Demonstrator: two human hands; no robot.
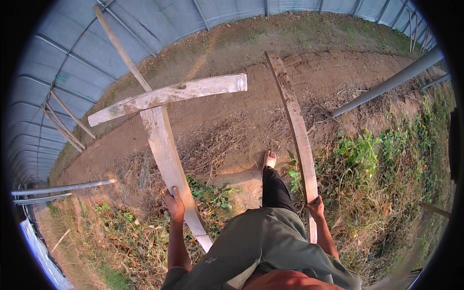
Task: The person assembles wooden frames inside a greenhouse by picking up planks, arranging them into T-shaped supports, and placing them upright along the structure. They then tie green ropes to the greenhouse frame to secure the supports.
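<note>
My left hand [175,204] is closed round the edge of a broad wooden plank [166,145], with the thumb lying along it. At that plank's far end a slightly curved wooden crosspiece [169,94] lies across it like the top of a T; how the two are joined cannot be made out. On the other side my right hand [316,208] is wrapped round the near part of a longer, narrower wooden board [296,118], which points away from me. Both near ends reach back beside my body.
My bare foot [270,158] stands on bare soil, with dry stalks [217,140] ahead. Green plants [360,154] and dry weeds grow at the right. Grey metal posts [386,82] slant in at both sides. A wooden pole [121,46] leans by the sheeted tunnel wall [179,24].
</note>
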